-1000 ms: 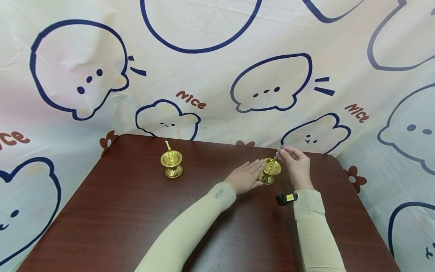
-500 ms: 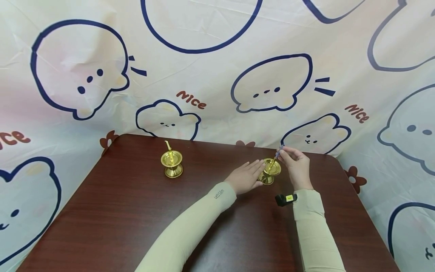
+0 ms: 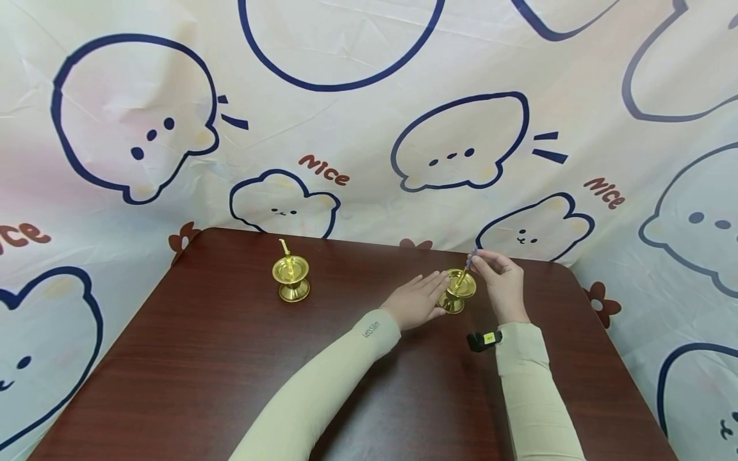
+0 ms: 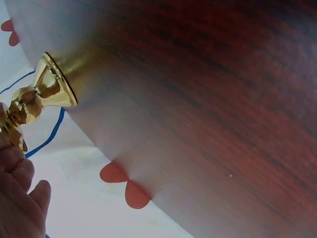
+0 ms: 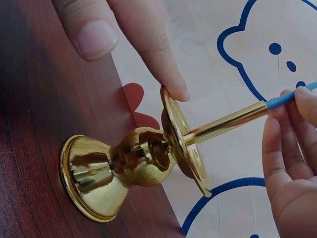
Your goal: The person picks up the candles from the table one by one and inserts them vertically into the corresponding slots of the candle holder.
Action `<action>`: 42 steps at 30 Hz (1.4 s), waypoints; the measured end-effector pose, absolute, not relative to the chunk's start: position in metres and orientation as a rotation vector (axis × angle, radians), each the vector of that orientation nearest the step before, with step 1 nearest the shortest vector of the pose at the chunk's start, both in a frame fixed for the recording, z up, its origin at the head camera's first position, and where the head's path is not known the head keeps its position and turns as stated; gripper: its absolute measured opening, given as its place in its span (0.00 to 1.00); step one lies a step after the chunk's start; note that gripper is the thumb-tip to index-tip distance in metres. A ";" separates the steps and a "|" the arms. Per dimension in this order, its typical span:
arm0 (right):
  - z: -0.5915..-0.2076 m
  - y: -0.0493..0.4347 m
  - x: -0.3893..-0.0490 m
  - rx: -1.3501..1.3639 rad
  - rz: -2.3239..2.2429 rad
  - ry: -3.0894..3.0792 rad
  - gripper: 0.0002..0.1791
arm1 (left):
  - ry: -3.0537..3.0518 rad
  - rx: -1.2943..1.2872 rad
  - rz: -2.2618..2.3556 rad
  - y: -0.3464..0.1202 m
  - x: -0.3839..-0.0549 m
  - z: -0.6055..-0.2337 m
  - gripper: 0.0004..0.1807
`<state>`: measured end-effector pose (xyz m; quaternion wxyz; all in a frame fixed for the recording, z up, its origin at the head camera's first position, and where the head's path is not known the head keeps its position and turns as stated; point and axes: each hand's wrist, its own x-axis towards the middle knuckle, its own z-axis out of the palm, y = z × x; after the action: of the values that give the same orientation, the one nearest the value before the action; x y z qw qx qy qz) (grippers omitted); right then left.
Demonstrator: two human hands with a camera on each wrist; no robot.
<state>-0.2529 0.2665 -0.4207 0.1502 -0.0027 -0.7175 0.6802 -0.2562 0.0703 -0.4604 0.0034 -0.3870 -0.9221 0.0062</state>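
A brass candle holder [image 3: 452,303] with a wide dish and a flared foot stands upright at the table's right. From its dish rises a slim gold tube [image 5: 228,123]. My right hand [image 3: 505,286] pinches a thin blue candle [image 5: 280,101] between thumb and fingers, its lower end at the tube's top; how deep it sits inside is hidden. My left hand [image 3: 411,305] has straight fingers, and a fingertip [image 5: 177,90] touches the dish rim in the right wrist view. In the left wrist view the holder's foot [image 4: 55,87] rests on the table.
A second brass candle holder [image 3: 291,272] stands further left, with a thin yellow candle [image 3: 285,247] whose pale tip is bent. Both are on a dark brown wooden table [image 3: 190,358]. A printed cloth [image 3: 357,128] hangs behind the table's back edge.
My right hand has shifted slightly left and down with the blue candle, and less of the candle shows above the fingers. The left hand and both holders stay in place.
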 end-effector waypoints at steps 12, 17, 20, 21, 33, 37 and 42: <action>-0.427 0.266 -0.252 0.004 1.864 -2.077 0.18 | -2.902 -1.202 0.018 0.071 -0.256 -0.460 0.38; -0.431 0.266 -0.252 0.002 1.850 -2.063 0.17 | -2.900 -1.194 0.036 0.071 -0.255 -0.459 0.38; -0.432 0.265 -0.252 0.003 1.864 -2.046 0.16 | -2.901 -1.191 0.037 0.071 -0.255 -0.458 0.38; -0.432 0.265 -0.252 0.000 1.873 -2.039 0.15 | -2.902 -1.191 0.033 0.071 -0.255 -0.458 0.38; -0.432 0.264 -0.253 -0.013 1.899 -2.019 0.16 | -2.909 -1.197 0.016 0.071 -0.254 -0.457 0.38; -0.422 0.259 -0.245 -0.019 1.894 -2.026 0.14 | -2.911 -1.197 0.013 0.071 -0.254 -0.457 0.38; -0.415 0.256 -0.240 -0.017 1.883 -2.047 0.15 | -2.916 -1.193 0.010 0.071 -0.254 -0.457 0.38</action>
<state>-0.2395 0.2565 -0.4154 0.1790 -0.0060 -0.7241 0.6660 -0.2543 0.0707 -0.4574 -0.0043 -0.3787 -0.9255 0.0031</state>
